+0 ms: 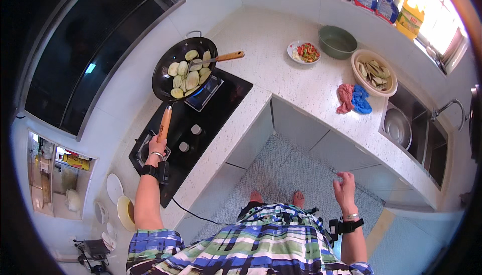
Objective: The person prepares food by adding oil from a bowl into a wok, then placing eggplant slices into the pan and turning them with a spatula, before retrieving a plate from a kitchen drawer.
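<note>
My left hand [157, 146] grips the wooden handle [164, 124] of a black wok [162, 77]. The wok is tilted over the lit burner [205, 90], where a blue flame shows below its rim. Pale green-edged vegetable slices [192, 79], probably eggplant, lie spread inside it. Among them rests a metal spatula [211, 60], its wooden handle jutting past the wok's right side. My right hand [345, 188] hangs in the air over the floor, holding nothing, with its fingers loosely curled and apart.
On the counter stand a plate of chopped peppers and garlic [305, 53], a green basin [337, 41] and a cream basin of vegetable slices [373, 58]. Red and blue cloths [354, 99] lie by the sink [414, 132]. Bowls and plates [115, 188] sit left of the black gas stove [226, 113].
</note>
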The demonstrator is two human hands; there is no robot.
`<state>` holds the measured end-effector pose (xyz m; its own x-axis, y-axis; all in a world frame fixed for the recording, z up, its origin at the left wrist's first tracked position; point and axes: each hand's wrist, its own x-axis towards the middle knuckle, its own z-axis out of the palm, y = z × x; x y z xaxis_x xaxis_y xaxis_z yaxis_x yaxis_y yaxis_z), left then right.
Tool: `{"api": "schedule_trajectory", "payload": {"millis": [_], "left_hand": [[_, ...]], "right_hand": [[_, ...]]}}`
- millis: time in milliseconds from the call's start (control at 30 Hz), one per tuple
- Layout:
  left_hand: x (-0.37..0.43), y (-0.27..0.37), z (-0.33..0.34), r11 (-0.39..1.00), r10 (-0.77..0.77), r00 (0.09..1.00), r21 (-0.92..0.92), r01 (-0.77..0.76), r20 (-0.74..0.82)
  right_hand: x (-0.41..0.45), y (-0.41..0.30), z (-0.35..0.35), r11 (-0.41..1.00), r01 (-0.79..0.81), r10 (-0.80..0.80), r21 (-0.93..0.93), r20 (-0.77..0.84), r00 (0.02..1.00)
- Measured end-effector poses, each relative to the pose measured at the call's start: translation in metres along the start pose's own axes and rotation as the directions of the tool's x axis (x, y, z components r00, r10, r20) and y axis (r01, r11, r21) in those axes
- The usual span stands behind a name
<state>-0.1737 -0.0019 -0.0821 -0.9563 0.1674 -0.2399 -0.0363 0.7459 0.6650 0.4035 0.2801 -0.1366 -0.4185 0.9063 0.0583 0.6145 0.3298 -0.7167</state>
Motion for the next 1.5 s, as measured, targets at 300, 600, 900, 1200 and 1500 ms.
{"api": "schedule_trajectory", "payload": {"millis": [300, 600, 900, 1200, 1500], "left_hand": [[-0.007, -0.006, 0.022, 0.996, 0.015, 1.000, -0.092, -0.015, 0.000], [-0.035, 0.015, 0.030, 0.993, 0.072, 0.997, -0.088, -0.073, -0.013], [-0.012, 0.012, 0.041, 0.998, 0.053, 0.998, -0.021, -0.052, 0.016], [-0.012, 0.015, 0.045, 0.967, 0.196, 0.979, 0.176, -0.183, -0.059], [0.010, -0.006, 0.033, 0.949, 0.285, 0.958, 0.148, -0.279, -0.025]], "right_hand": [[-0.017, 0.028, -0.021, 0.999, -0.035, 0.034, -0.034, -0.031, 0.999], [-0.005, 0.012, -0.016, 0.997, -0.066, 0.068, -0.037, 0.065, 0.996], [-0.003, 0.007, -0.023, 0.998, -0.037, 0.042, -0.057, 0.085, 0.996], [-0.024, 0.019, -0.032, 0.991, -0.016, 0.019, -0.136, 0.025, 1.000], [-0.038, 0.026, -0.038, 0.988, -0.116, 0.119, -0.106, 0.026, 0.993]]}}
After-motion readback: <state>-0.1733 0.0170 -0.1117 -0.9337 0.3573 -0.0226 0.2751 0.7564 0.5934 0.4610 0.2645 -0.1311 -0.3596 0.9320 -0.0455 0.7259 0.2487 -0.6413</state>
